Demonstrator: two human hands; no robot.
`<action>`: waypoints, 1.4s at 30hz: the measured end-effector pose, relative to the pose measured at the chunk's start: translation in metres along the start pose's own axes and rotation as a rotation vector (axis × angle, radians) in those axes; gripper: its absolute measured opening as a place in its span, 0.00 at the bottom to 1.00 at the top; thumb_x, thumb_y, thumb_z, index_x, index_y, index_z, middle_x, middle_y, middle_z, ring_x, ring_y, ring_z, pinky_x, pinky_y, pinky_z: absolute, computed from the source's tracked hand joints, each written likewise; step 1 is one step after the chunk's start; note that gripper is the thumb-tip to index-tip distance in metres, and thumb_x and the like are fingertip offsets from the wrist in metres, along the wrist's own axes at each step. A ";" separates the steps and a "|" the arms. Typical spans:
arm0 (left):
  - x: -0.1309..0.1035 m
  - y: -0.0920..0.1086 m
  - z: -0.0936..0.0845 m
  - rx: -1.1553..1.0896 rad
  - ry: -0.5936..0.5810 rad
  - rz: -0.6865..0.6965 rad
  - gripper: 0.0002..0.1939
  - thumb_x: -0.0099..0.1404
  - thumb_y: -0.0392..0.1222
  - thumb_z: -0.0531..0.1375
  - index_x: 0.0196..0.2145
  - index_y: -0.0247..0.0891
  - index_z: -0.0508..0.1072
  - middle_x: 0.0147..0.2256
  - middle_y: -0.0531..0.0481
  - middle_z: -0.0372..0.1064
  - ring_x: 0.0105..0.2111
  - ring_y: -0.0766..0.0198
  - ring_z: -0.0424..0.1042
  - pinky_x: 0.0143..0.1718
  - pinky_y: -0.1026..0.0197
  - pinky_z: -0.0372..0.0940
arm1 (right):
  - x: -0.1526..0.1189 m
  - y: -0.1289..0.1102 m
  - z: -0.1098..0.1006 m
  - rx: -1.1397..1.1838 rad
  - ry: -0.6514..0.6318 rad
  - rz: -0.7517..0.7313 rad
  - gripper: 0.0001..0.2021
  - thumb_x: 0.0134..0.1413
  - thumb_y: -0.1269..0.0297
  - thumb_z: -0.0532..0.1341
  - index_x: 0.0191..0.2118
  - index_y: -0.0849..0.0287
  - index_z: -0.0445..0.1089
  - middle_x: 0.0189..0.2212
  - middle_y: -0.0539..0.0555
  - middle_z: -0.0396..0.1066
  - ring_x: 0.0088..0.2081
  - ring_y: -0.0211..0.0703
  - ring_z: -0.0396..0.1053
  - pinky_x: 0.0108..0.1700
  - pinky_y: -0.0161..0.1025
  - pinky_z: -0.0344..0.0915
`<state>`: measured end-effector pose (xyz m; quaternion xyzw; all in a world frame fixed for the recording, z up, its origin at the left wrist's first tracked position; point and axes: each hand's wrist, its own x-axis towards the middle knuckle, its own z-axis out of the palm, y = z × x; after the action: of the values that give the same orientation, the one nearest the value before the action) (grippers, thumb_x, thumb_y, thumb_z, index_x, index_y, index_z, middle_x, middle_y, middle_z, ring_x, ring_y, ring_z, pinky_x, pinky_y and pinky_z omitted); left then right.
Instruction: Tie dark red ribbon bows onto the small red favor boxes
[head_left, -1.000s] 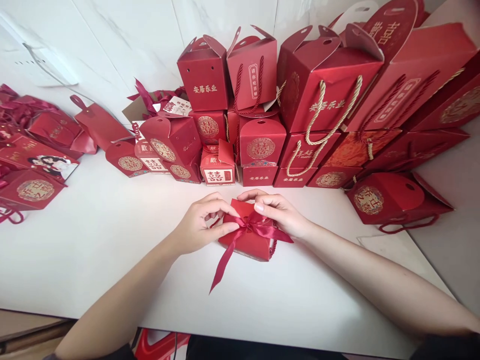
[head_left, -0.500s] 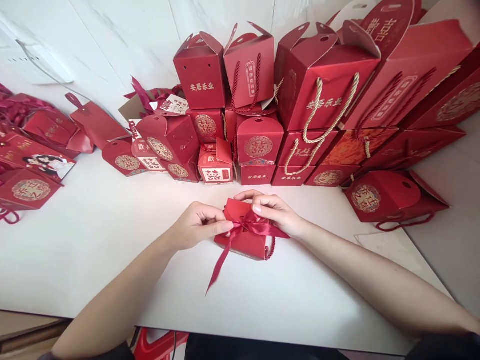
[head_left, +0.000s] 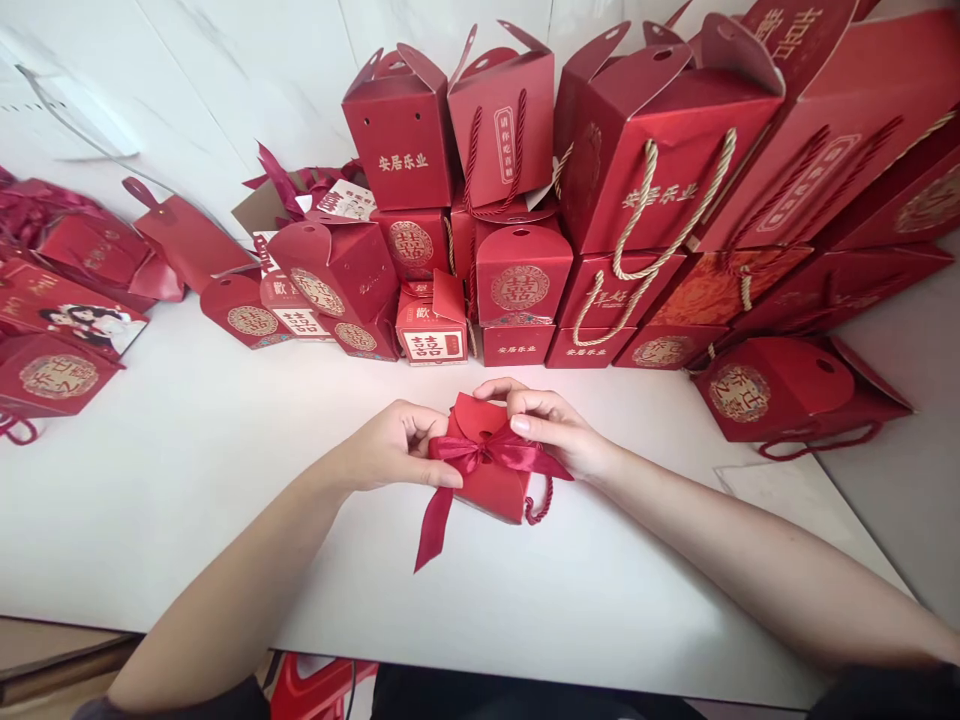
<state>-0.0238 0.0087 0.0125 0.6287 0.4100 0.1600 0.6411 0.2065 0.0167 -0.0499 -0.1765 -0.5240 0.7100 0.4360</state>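
A small red box (head_left: 495,490) lies on the white table in front of me, with a twisted red cord at its right side. Across its top runs a dark red satin ribbon (head_left: 517,455) tied in a bow, one tail hanging down at the lower left. My left hand (head_left: 401,450) pinches the ribbon's left loop between thumb and fingers. On the other side, my right hand (head_left: 551,425) has its fingers closed on the right loop, beside the box's upper right edge.
Stacked red gift boxes (head_left: 521,280) stand along the back wall. More boxes (head_left: 67,370) and ribbons are at the far left. A red box with a cord handle (head_left: 780,390) lies at the right. Below the table's front edge a red stool (head_left: 315,690) shows.
My left hand has shifted slightly, and its thumb is lower on the ribbon. The left loop looks wider, and the hanging tail has turned broad side on. The view has shifted a little.
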 end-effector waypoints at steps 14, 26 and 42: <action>0.020 -0.037 -0.006 -0.246 -0.051 0.211 0.24 0.44 0.39 0.73 0.16 0.33 0.59 0.18 0.55 0.62 0.18 0.74 0.55 0.20 0.68 0.50 | 0.002 -0.001 -0.001 0.058 0.063 0.011 0.14 0.55 0.65 0.64 0.21 0.60 0.65 0.48 0.54 0.64 0.47 0.43 0.65 0.50 0.39 0.61; 0.019 -0.034 -0.009 -0.215 -0.051 0.217 0.25 0.46 0.41 0.73 0.18 0.34 0.57 0.19 0.56 0.61 0.18 0.74 0.58 0.20 0.68 0.53 | 0.002 0.006 0.001 0.171 0.155 -0.026 0.11 0.52 0.65 0.65 0.21 0.57 0.72 0.51 0.51 0.66 0.56 0.48 0.62 0.61 0.45 0.57; 0.004 -0.019 -0.016 -0.116 -0.002 0.194 0.20 0.62 0.52 0.62 0.22 0.33 0.68 0.11 0.58 0.55 0.11 0.75 0.50 0.15 0.68 0.45 | 0.006 -0.016 -0.015 -0.195 -0.103 0.017 0.15 0.59 0.55 0.61 0.26 0.58 0.73 0.57 0.55 0.64 0.57 0.51 0.63 0.61 0.51 0.56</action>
<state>-0.0390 0.0196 -0.0046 0.6273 0.3366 0.2440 0.6585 0.2209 0.0313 -0.0403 -0.1858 -0.6108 0.6674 0.3834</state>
